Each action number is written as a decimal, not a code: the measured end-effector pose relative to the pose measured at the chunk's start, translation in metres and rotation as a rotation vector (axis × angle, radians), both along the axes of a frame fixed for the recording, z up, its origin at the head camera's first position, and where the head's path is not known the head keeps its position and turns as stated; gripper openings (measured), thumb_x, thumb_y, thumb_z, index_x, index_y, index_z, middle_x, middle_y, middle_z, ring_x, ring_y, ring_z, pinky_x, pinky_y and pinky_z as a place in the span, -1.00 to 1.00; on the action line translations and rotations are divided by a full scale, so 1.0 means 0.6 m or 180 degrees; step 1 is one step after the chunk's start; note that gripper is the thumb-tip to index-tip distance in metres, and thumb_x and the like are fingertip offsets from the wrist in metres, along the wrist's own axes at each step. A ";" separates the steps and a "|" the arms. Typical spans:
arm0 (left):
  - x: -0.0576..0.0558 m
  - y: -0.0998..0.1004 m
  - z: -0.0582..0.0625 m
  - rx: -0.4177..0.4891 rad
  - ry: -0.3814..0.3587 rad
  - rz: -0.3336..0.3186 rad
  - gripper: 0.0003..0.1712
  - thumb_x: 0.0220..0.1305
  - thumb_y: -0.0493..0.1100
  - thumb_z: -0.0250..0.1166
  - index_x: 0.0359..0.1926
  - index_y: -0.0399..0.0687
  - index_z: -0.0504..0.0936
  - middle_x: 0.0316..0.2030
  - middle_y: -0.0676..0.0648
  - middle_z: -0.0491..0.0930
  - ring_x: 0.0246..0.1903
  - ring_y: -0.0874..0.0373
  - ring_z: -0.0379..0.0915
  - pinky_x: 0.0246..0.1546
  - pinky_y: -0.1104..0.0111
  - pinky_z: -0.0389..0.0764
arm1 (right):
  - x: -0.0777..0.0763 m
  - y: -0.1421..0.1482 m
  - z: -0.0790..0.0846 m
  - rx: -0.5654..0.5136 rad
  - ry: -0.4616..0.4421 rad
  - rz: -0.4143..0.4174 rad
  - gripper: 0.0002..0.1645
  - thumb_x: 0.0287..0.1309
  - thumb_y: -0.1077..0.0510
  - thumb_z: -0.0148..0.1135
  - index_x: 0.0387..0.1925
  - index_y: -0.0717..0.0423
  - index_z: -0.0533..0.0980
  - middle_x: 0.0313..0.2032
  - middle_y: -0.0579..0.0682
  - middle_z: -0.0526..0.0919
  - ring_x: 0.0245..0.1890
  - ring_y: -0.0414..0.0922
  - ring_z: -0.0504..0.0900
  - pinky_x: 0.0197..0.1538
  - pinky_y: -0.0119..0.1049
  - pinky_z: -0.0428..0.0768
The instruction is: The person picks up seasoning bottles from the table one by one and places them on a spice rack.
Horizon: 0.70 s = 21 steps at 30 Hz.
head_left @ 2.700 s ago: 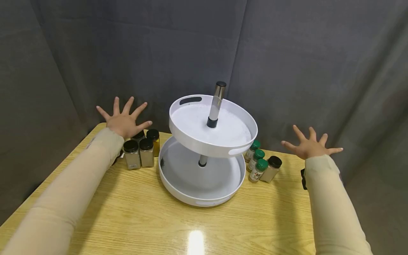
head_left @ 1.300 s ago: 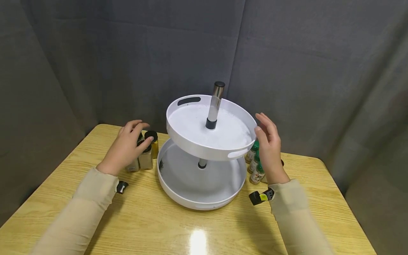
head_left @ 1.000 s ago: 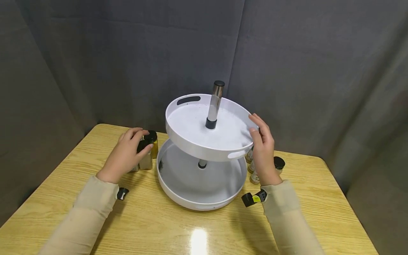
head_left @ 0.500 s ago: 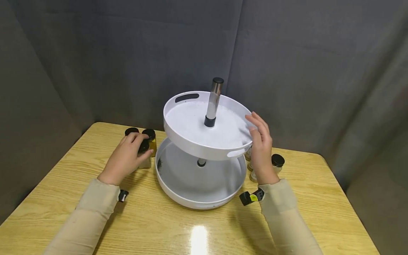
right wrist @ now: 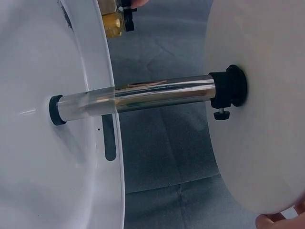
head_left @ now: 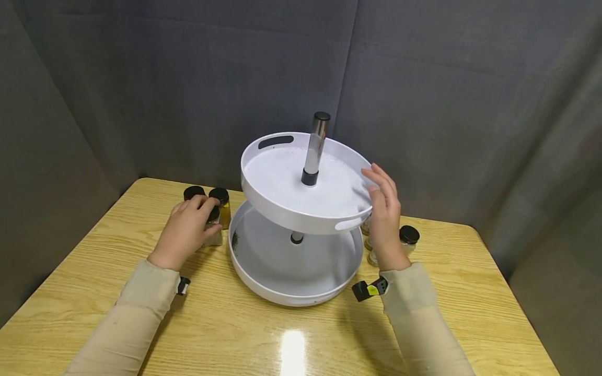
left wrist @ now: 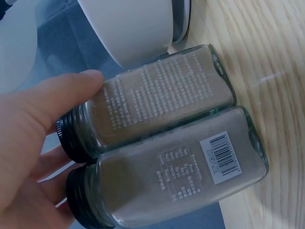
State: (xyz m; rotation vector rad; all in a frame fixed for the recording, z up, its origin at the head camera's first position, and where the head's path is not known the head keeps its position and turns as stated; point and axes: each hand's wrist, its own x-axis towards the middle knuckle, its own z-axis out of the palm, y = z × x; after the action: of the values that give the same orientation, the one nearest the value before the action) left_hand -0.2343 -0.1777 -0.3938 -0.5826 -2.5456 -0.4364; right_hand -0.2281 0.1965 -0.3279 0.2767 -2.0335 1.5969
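In the head view my left hand (head_left: 183, 230) is at the left group of spice jars, its thumb and fingers round the top of a glass spice jar (head_left: 214, 236). The left wrist view shows the thumb against this jar's shoulder and fingers behind the black caps; a second jar (left wrist: 186, 167) with a barcode stands against it. A white two-tier round tray has an upper tier (head_left: 282, 177) and a lower tier (head_left: 277, 261). On its right side my right hand (head_left: 386, 222) holds the upper rim. Its fingertips partly show at the tier's edge in the right wrist view.
A yellow-filled jar (head_left: 222, 211) and another black-capped jar (head_left: 194, 192) stand behind my left hand. To the right, a black-capped jar (head_left: 409, 236) and partly hidden smaller jars (head_left: 373, 259) stand by the tray. A metal post (head_left: 316, 149) rises above the upper tier.
From wide-spread above the table, both hands have come inward and down. My left hand has taken hold of a spice jar; my right has come to the upper tier's rim.
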 end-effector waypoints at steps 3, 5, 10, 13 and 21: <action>0.001 0.003 -0.004 0.0009 0.0100 0.0005 -0.41 0.04 -0.23 0.60 0.08 -0.33 0.58 -0.07 -0.39 0.57 -0.11 -0.33 0.57 0.04 -0.19 0.48 | 0.000 0.001 -0.002 0.0009 -0.0015 0.0001 -0.49 0.43 0.18 -0.16 0.24 0.23 0.53 0.42 -0.09 0.31 0.46 -0.17 0.19 0.50 -0.12 0.13; 0.002 0.006 -0.004 0.0005 0.0138 0.0017 -0.42 0.05 -0.23 0.60 0.07 -0.33 0.59 -0.07 -0.38 0.57 -0.11 -0.32 0.57 0.03 -0.19 0.48 | -0.001 0.001 -0.003 0.0014 -0.0023 0.0007 -0.49 0.44 0.17 -0.17 0.24 0.25 0.52 0.42 -0.09 0.31 0.47 -0.16 0.18 0.51 -0.11 0.12; 0.007 0.013 -0.006 -0.0034 0.0160 0.0068 -0.42 0.09 -0.22 0.57 0.09 -0.33 0.58 -0.04 -0.38 0.58 -0.06 -0.34 0.56 0.03 -0.20 0.47 | -0.001 0.003 -0.005 0.0025 -0.0036 0.0010 -0.48 0.44 0.16 -0.18 0.24 0.26 0.52 0.43 -0.10 0.30 0.47 -0.16 0.17 0.51 -0.11 0.10; 0.008 0.016 -0.011 -0.0044 0.0182 0.0088 -0.41 0.09 -0.21 0.57 0.11 -0.33 0.58 -0.02 -0.38 0.58 -0.04 -0.34 0.56 0.02 -0.19 0.47 | -0.001 0.003 -0.005 0.0030 -0.0029 0.0007 -0.48 0.44 0.15 -0.18 0.24 0.26 0.52 0.43 -0.10 0.30 0.47 -0.17 0.18 0.51 -0.12 0.11; 0.020 0.026 -0.014 -0.0026 0.0218 0.0113 -0.39 0.09 -0.19 0.58 0.12 -0.33 0.57 0.02 -0.40 0.56 -0.01 -0.34 0.54 -0.05 -0.13 0.51 | -0.002 0.003 -0.006 0.0038 -0.0005 0.0024 -0.48 0.45 0.14 -0.17 0.24 0.24 0.52 0.43 -0.09 0.30 0.47 -0.16 0.18 0.52 -0.10 0.10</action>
State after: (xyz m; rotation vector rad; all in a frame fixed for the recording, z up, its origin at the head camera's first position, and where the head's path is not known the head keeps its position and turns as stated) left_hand -0.2222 -0.1620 -0.4022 -0.5451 -2.4895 -0.3870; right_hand -0.2296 0.1982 -0.3313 0.2881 -2.0463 1.5905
